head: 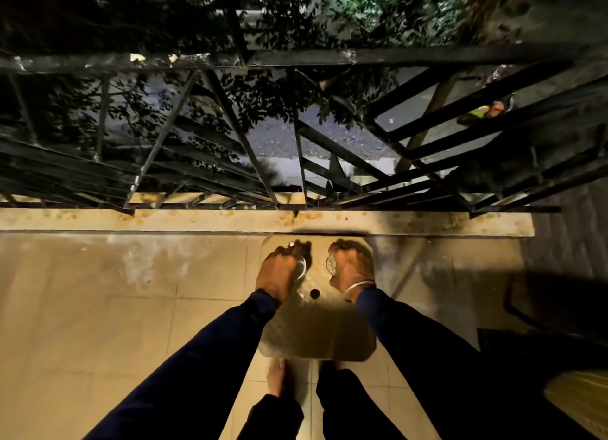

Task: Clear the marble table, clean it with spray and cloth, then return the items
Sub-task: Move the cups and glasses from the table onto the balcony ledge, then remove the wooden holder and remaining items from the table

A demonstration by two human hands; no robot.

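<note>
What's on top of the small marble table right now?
On the marble table: a small dark round object, the left hand on a pale curved item and the right hand on a glassy round item. What those items are stays hidden under the hands.

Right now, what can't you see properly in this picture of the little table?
Head view only:
- The thing in the left hand: pale, mostly covered by the fingers.
- The round shiny thing under the right hand: half hidden, can't name it.
- The small dark spot on the marble table: too small to tell.
- The table's legs: hidden under its top.
</note>
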